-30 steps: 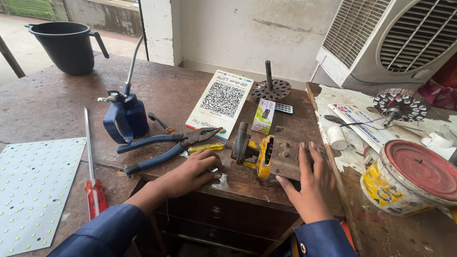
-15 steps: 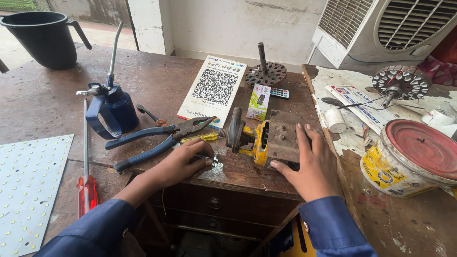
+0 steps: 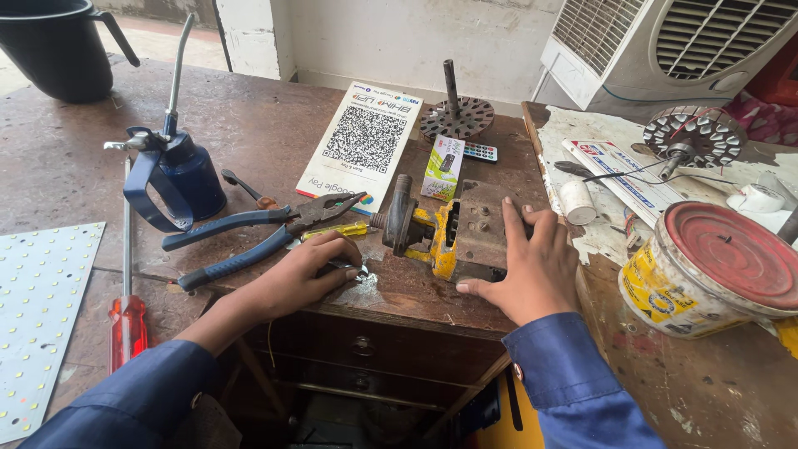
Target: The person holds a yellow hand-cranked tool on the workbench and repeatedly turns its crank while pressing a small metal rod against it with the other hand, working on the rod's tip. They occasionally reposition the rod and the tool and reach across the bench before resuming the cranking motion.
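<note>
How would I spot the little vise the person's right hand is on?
Find the brown wooden workbench, then the right hand near its front edge. Its fingers rest on the vise, the only yellow-and-rusty metal block there, just right of the blue-handled pliers.

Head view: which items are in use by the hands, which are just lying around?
In hand:
- left hand on small shiny part
- right hand flat on yellow bench vise

Lying about:
- blue pliers
- blue oil can
- red screwdriver
- paint tin
- code card
</note>
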`<state>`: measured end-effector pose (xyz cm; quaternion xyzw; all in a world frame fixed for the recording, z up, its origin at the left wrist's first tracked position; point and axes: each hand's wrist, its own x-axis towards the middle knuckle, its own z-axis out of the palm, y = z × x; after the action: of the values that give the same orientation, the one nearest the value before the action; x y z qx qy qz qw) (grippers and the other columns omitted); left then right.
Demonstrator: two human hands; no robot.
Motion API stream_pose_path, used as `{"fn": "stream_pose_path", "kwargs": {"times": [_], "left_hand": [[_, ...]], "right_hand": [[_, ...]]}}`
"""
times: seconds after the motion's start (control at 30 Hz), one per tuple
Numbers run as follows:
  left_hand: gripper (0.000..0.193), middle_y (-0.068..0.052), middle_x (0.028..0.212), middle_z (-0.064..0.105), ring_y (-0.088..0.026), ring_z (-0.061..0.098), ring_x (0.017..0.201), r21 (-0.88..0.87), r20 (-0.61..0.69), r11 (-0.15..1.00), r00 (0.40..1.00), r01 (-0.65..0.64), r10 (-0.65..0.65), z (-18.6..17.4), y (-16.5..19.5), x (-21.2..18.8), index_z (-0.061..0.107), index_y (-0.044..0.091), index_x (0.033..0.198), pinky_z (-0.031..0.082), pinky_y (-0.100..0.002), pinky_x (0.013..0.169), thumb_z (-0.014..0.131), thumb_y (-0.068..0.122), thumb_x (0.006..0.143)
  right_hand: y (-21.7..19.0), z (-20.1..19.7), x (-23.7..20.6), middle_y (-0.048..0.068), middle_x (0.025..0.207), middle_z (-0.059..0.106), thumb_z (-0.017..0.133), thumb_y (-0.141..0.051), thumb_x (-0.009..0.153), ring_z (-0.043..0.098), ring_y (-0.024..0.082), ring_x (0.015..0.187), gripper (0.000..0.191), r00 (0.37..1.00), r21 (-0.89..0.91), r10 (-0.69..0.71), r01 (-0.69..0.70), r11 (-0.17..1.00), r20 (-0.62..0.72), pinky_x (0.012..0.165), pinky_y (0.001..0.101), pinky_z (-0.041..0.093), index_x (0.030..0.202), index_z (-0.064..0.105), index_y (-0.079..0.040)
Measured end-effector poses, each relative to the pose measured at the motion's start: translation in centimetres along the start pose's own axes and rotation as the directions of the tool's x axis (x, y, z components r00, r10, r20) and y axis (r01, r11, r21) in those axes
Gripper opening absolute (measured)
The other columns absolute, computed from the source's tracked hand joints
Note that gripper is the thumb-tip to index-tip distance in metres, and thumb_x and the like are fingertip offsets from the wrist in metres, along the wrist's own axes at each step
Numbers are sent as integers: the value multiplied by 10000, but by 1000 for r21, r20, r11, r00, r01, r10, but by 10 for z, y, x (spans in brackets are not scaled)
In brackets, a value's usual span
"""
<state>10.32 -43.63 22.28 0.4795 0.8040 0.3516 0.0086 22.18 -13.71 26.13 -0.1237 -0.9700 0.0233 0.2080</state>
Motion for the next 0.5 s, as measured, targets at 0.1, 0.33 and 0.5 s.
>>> {"fn": "stream_pose_path", "kwargs": {"times": [0.1,0.33,0.5], "left_hand": [[211,-111,1125,628,-271,601,1149,11,-7,1000,1000,8,-8,2,-6,0,632,47,1086,471,-387,1002,670,195,940],[206,-111,1140,622,-279,586,1161,15,2,1000,1000,-22,22,9,-28,-10,629,45,1089,451,-396,1015,653,173,929],[199,-100,1135,625,-265,598,1152,-23,17,1000,1000,11,-10,1,-24,-6,621,50,1089,463,-379,1013,643,187,946]], "right_hand": [[-5,4,1,98,1332,394,978,-576,379,398,324,1268,1466,999,10,32,-32,999,1,1012,499,398,1611,292,-177],[-21,30,6,119,1335,366,1029,-487,339,402,331,1255,1497,994,54,113,-113,992,16,1054,465,406,1548,272,-34],[-20,24,8,121,1390,347,1037,-450,335,386,342,1298,1462,996,81,87,-86,993,-8,1084,460,392,1550,325,-57]]}}
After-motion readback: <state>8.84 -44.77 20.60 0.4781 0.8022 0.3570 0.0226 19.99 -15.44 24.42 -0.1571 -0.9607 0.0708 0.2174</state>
